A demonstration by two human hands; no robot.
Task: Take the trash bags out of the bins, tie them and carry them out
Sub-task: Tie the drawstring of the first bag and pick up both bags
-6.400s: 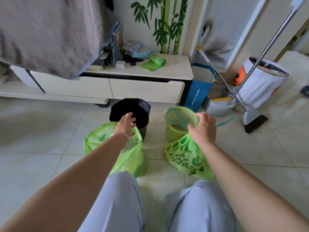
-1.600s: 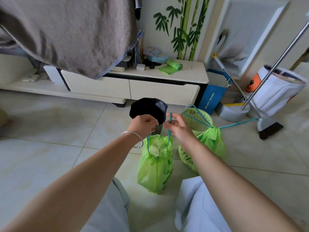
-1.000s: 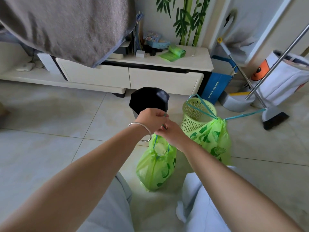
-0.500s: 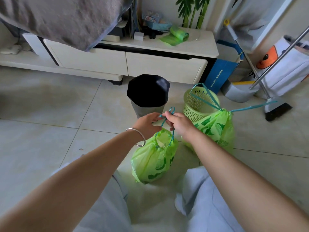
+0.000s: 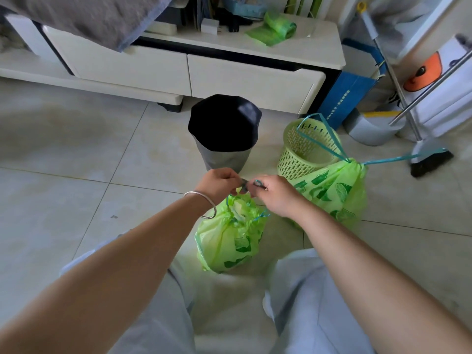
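A small green trash bag (image 5: 229, 238) stands on the floor tiles between my knees, its mouth gathered by blue drawstrings. My left hand (image 5: 219, 183) and my right hand (image 5: 274, 194) meet just above it, each pinching the drawstrings. A second green trash bag (image 5: 334, 192) with leaf prints sits to the right, cinched shut, its long blue strings lying loose over the green plastic basket (image 5: 309, 146) behind it. The dark grey bin (image 5: 224, 131) stands beyond my hands, its inside dark.
A low white cabinet (image 5: 194, 70) runs along the wall with a roll of green bags (image 5: 277, 28) on top. A grey blanket (image 5: 84, 16) hangs at the upper left. A broom (image 5: 429, 157), a dustpan and a blue bag lean at the right.
My hands have dropped closer to the small bag's mouth and drawn its blue strings in short between them. The view has tilted further down.
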